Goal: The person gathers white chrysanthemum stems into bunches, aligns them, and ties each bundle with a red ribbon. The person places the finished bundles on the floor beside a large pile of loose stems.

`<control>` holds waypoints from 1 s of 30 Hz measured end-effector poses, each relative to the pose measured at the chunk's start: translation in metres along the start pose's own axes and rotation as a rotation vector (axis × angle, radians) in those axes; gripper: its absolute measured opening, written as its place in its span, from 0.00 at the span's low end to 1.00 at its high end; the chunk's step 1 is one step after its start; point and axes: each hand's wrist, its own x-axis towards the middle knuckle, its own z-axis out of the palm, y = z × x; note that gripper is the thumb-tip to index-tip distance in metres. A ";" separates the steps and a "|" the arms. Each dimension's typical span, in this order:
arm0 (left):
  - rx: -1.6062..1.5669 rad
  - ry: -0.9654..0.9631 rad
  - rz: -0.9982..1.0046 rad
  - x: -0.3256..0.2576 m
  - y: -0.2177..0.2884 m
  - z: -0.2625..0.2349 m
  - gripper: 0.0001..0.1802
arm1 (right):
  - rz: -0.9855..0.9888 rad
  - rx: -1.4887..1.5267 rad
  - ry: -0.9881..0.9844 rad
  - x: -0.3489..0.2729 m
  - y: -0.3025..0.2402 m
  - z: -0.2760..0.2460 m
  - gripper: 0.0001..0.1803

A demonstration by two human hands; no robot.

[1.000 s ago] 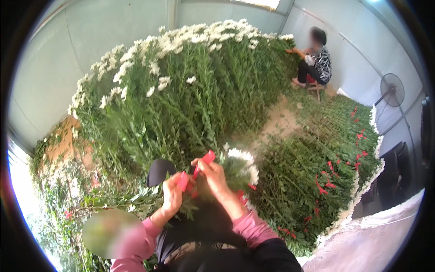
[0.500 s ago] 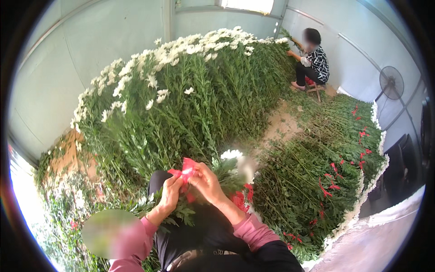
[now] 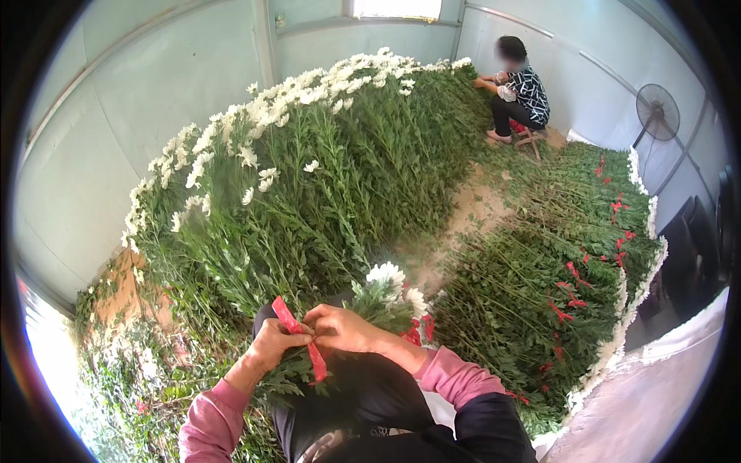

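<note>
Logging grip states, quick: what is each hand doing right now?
Left hand: closed, pinching the red ribbon.
Right hand: closed on the ribbon at the flower bunch.

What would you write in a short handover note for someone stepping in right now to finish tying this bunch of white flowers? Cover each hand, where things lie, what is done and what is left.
Left hand: pinching the red ribbon against the stems.
Right hand: grip on the same ribbon, fingers meeting the left hand's.
Flower bunch: across the lap, white heads pointing away.
Done: ribbon is at the stems; tied bunches with red ribbons lie stacked on the right.
Left: knot looks unfinished, ribbon ends loose; a large loose pile lies ahead and left.
</note>
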 end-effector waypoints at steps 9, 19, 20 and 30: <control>1.113 0.223 0.852 0.014 -0.016 0.018 0.09 | 0.019 0.435 0.094 -0.003 0.005 0.002 0.07; 1.216 0.287 0.977 0.004 -0.001 0.044 0.10 | 0.091 0.445 0.250 -0.010 0.028 -0.007 0.18; 1.229 0.289 0.972 0.002 -0.001 0.042 0.09 | 0.029 0.347 0.186 -0.010 0.019 -0.005 0.18; 1.090 0.151 0.782 0.002 -0.009 0.026 0.06 | 0.063 0.401 -0.001 -0.009 -0.005 -0.013 0.09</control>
